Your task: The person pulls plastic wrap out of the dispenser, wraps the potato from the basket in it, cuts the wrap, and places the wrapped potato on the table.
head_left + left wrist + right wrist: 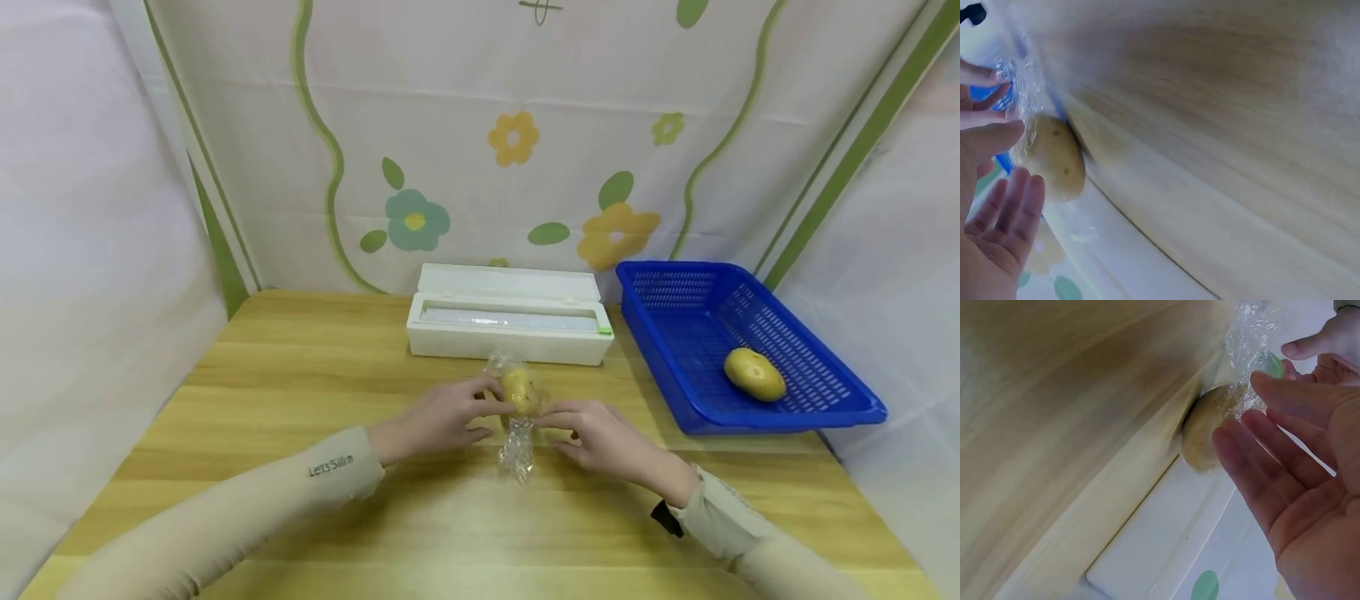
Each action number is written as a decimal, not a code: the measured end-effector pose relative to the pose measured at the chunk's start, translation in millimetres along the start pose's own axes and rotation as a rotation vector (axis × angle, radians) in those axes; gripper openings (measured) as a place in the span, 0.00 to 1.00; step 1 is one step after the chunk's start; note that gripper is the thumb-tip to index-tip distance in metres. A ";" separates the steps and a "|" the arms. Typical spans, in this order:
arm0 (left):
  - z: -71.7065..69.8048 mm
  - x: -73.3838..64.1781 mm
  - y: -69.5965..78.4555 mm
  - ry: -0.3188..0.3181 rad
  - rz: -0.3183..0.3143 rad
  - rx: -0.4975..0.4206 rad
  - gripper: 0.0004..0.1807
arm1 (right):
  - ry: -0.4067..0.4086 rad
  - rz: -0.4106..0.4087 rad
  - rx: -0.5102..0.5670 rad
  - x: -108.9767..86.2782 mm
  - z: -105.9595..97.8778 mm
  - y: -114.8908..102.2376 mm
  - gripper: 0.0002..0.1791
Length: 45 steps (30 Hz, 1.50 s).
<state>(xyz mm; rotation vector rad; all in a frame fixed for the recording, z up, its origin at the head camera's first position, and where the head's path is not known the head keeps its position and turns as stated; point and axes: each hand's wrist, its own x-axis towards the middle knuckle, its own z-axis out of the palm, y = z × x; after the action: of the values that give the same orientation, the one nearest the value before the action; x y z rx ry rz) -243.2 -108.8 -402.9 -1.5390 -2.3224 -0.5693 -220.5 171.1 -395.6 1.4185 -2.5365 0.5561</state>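
Observation:
A yellow potato (521,388) wrapped in clear cling film lies at the middle of the wooden table. A crumpled tail of cling film (517,454) runs from it toward the person, and more loose film bunches at its far end. The left hand (453,414) is at the potato's left side, its index fingertip on the film and the other fingers loosely bent. From the right, the right hand (594,433) reaches its fingertips to the wrapped potato's near end. In the right wrist view, its fingers (1260,462) are extended beside the potato (1202,434).
Behind the potato stands a white cling film box (510,340), lid raised, with the film roll inside. At the right, a blue plastic basket (660,367) holds an unwrapped potato (754,375). Flower-patterned cloth (465,108) walls off the back, with pale cloth at the sides.

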 end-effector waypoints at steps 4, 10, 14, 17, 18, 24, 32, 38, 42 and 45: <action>5.1 4.8 1.3 -0.060 0.062 0.103 0.26 | 0.007 0.008 -0.011 0.9 0.2 0.0 0.20; 12.1 10.8 1.2 -0.065 0.107 0.098 0.25 | 0.009 0.014 0.011 4.0 3.0 3.1 0.21; 15.7 13.5 -1.0 -0.028 0.113 0.060 0.19 | 0.022 -0.011 0.032 6.4 5.9 6.3 0.21; 18.4 15.8 -2.9 0.003 0.105 0.022 0.10 | 0.039 -0.036 0.043 7.1 8.7 8.6 0.21; 19.2 16.2 -3.4 0.011 0.097 0.009 0.08 | 0.045 -0.043 0.045 7.1 9.6 9.1 0.21; 23.6 15.2 -6.5 0.078 -0.020 -0.131 0.04 | 0.056 -0.049 0.019 6.8 16.1 7.9 0.23; 21.2 16.9 -6.8 0.164 -0.171 -0.263 0.03 | 0.169 0.050 0.001 16.8 19.7 2.4 0.17; 24.2 18.4 -5.8 0.242 -0.235 -0.316 0.02 | 0.186 0.160 0.253 24.4 19.9 7.6 0.01; 24.8 18.7 -4.2 0.266 -0.293 -0.389 0.02 | 0.172 0.296 0.428 31.2 19.7 12.2 0.05; 25.0 20.2 -3.1 0.280 -0.378 -0.449 0.04 | 0.179 0.435 0.510 38.0 19.4 13.6 0.07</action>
<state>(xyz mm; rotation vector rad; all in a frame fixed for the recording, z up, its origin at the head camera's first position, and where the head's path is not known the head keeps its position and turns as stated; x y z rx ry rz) -254.5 -81.7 -416.2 -1.0746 -2.3711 -1.3827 -251.7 140.0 -403.7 0.8579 -2.6677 1.4145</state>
